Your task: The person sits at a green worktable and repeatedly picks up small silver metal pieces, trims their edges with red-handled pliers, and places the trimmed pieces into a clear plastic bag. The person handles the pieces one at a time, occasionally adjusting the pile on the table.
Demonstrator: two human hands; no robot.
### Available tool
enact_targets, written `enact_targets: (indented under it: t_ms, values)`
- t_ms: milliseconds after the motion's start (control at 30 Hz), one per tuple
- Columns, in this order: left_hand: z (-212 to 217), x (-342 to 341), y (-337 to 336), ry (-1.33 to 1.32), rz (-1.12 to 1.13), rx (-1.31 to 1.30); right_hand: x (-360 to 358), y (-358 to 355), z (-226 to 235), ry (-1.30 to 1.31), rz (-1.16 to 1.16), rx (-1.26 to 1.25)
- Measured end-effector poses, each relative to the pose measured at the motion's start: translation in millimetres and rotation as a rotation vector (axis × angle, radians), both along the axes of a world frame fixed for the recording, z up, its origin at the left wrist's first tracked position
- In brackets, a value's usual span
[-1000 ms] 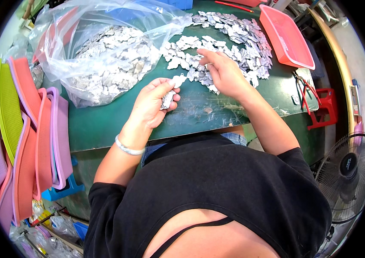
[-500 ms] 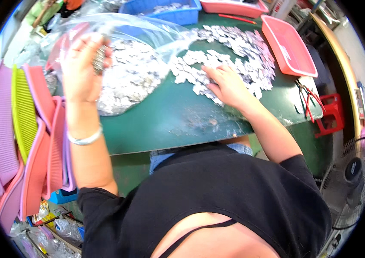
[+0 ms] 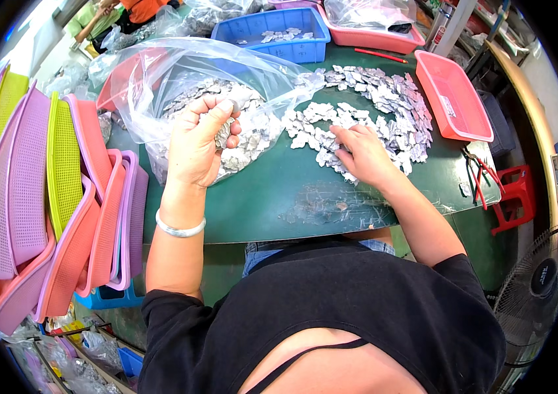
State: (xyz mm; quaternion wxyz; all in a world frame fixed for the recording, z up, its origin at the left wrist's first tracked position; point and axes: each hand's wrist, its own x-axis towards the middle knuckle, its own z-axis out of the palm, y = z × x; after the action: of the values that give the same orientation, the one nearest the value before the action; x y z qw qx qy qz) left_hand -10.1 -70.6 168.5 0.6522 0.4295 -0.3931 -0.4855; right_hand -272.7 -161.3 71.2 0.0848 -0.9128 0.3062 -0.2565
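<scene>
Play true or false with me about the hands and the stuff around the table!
1. The left hand holds silvery pieces. True.
2. The right hand is inside the clear bag. False: it is at the loose pile on the green table.
3. A bracelet circles the left wrist. True.
4. The fan stands at the picture's left. False: it stands at the right.
5. The stacked baskets are all purple. False: some are green or coral.

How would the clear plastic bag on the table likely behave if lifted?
The clear plastic bag would probably flop and crumple, since its thin film looks wrinkled. It may feel bottom-heavy, as many silver pieces are heaped inside. Those would likely slide and shift, as they look loose.
</scene>
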Motion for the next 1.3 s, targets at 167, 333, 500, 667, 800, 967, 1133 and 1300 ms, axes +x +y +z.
enact_targets:
  t_ms: [167, 333, 500, 667, 800, 967, 1133, 1300]
  values:
    - [2, 0, 2, 0.010, 0.008, 0.023, 0, 0, 0, 0.004, -0.004, -0.011]
    - [16, 9, -8, -0.245, 0.205, -0.188, -2, -1, 2, -0.055, -0.049, 0.037]
    - [30, 51, -28, -1.468, 0.831, -0.380, -7, 1, -1, -0.324, -0.064, 0.205]
    - [23, 8, -21, -1.460, 0.699, -0.656, -14, 7, 6, -0.590, -0.123, 0.797]
    - [-26, -60, 1, -0.817, 0.110, -0.155, -12, 15, 11, -0.698, -0.021, 0.972]
    - [-68, -99, -2, -0.294, -0.245, 0.213, -9, 29, 22, -0.649, 0.016, 1.000]
    - [-89, -107, 0, -0.204, -0.275, 0.267, -16, 33, 19, -0.502, 0.006, 0.981]
    - [-96, -105, 6, -0.189, -0.280, 0.317, -17, 36, 15, -0.485, 0.081, 0.912]
